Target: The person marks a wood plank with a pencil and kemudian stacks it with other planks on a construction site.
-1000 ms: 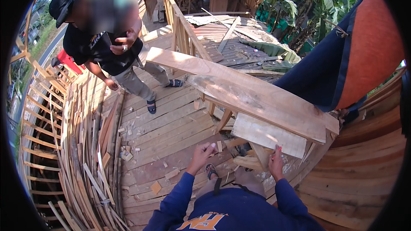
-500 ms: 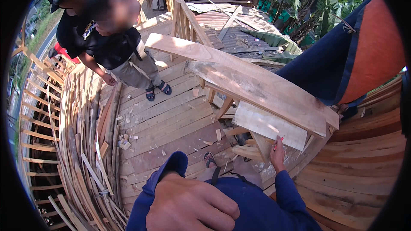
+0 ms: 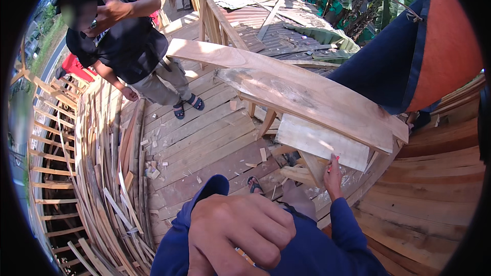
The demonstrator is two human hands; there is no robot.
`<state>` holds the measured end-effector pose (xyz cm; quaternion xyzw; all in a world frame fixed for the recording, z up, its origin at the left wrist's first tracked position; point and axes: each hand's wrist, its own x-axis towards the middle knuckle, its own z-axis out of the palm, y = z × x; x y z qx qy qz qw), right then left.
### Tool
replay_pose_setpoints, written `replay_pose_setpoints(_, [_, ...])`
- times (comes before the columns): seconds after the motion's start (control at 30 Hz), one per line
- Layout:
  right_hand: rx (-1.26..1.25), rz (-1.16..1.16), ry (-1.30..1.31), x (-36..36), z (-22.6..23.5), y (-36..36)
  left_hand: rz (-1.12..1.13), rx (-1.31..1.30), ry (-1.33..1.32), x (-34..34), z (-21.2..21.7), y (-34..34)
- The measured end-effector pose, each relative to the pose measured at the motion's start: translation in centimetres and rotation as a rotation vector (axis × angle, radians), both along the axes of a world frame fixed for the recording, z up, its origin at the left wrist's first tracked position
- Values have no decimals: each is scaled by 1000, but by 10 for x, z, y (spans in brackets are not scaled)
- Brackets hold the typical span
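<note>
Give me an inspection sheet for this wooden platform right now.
Surface: plank deck, sunlit, strewn with chips.
Job's things: short board under the long plank; small orange-tipped object by the left hand.
Clutter: wood offcuts, loose slats at the left edge.
Hands: left hand raised close to the camera, fingers curled; right hand touching the short board's lower edge.
Cables: nothing seen.
Surroundings: another person standing, tin roof, trees.

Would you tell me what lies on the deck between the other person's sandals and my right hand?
In the head view, bare deck boards with small wood offcuts lie between the sandals and the right hand.
</note>
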<state>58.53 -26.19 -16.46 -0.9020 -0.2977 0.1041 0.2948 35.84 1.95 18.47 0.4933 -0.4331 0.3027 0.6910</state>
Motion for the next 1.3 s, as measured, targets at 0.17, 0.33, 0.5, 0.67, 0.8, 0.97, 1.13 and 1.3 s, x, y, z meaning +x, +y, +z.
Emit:
replay_pose_setpoints(0.17, [10,4,-23,1,-2,-1,734,-258,440,32,-109,29])
replay_pose_setpoints(0.33, [35,12,-35,-1,-2,1,1168,32,1007,1,-277,67])
replay_pose_setpoints(0.5, [59,34,-33,0,-8,0,628,539,1778,-84,-453,27])
replay_pose_setpoints(0.67, [-44,-32,17,2,-3,-1,253,642,2031,-142,-531,-52])
replay_pose_setpoints(0.8, [18,16,53,9,1,-6,395,327,1951,-113,-531,-71])
replay_pose_setpoints(0.97, [231,-66,81,3,29,0,396,-98,1722,0,-414,-52])
replay_pose_setpoints(1.13, [593,-75,188,1,50,7,198,-225,1442,98,-312,-69])
replay_pose_setpoints(1.3, [648,-200,45,72,76,0,-14,-42,1425,154,-270,-140])
